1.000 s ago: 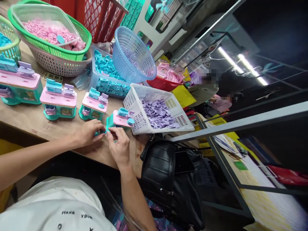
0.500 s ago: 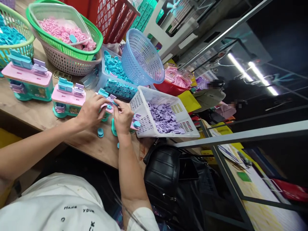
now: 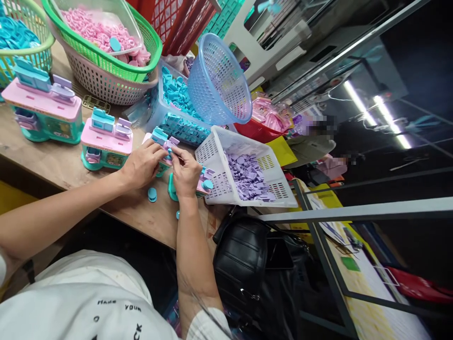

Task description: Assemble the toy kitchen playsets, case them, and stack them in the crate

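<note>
Pink-and-teal toy units stand in a row on the wooden table (image 3: 63,165). My left hand (image 3: 141,165) and my right hand (image 3: 184,172) meet over the third toy unit (image 3: 161,139), fingers pinched on a small teal piece at its top. A fourth toy unit (image 3: 203,184) lies partly hidden behind my right hand. A small round teal cap (image 3: 152,193) lies loose on the table just below my left hand.
White basket of purple parts (image 3: 247,174) stands right of my hands. Behind are a clear bin of teal parts (image 3: 177,99), a tilted blue basket (image 3: 219,80) and a green basket of pink parts (image 3: 102,38). A black bag (image 3: 244,259) sits below the table edge.
Both hands rose from the near table edge to the third toy unit and now pinch at its top. A teal cap was left on the table.
</note>
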Motion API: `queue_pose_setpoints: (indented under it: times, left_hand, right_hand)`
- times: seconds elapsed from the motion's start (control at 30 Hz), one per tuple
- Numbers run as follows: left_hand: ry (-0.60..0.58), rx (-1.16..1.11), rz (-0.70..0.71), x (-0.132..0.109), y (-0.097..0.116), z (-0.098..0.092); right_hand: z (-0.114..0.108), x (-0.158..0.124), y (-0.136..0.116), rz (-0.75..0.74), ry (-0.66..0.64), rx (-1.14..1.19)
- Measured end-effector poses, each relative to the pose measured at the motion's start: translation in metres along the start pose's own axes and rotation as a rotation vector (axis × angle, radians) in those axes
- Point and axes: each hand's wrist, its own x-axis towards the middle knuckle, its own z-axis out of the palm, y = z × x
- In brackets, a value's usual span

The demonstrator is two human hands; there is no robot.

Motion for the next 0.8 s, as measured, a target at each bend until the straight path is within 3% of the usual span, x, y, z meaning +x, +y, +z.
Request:
queue_pose_setpoints:
  times: [0.33, 0.53, 0.67, 0.8]
  left_hand:
    - [0.107, -0.104, 0.069, -0.001, -0.004, 0.002]
    - [0.076, -0.113, 0.04, -0.003, -0.003, 0.004]
    - [0.091, -0.123, 0.003, -0.005, 0.002, 0.006]
    - [0.083, -0.071, 0.008, -0.004, 0.006, 0.008]
  right_hand:
    - [0.006, -0.005, 0.008, -0.209, 0.225, -0.096]
    - [0.007, -0.007, 0.009, -0.248, 0.19, -0.144]
    - [0.002, -0.011, 0.005, -0.283, 0.098, -0.159]
    - [0.006, -0.017, 0.005, -0.231, 0.03, -0.164]
